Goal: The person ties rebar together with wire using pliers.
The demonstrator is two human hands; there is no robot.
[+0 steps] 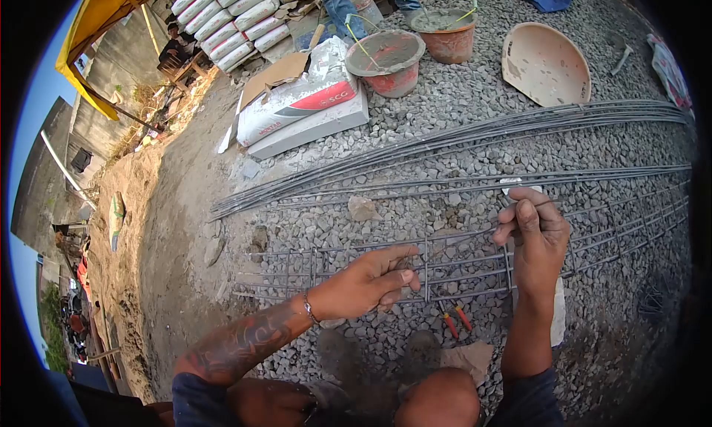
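A long rebar cage [475,264] of thin steel bars and square stirrups lies across the gravel in front of me. My left hand [374,281] is at its near middle part, fingers curled beside a stirrup [426,270]; what they pinch is hidden. Raised above the cage to the right is my right hand [535,234], its thumb and fingers closed together. Whatever is between them is too small to make out. Pliers with red and yellow handles [455,321] lie on the stones under the near side of the cage.
Loose bundled rebar [445,135] stretches beyond the cage. Farther back are an SCG cement bag [304,93] on a pale block, two mortar buckets [386,65] [447,37], a scoop-shaped pan [546,65] and stacked bags [237,19]. Another person's legs [337,4] stand near the buckets.
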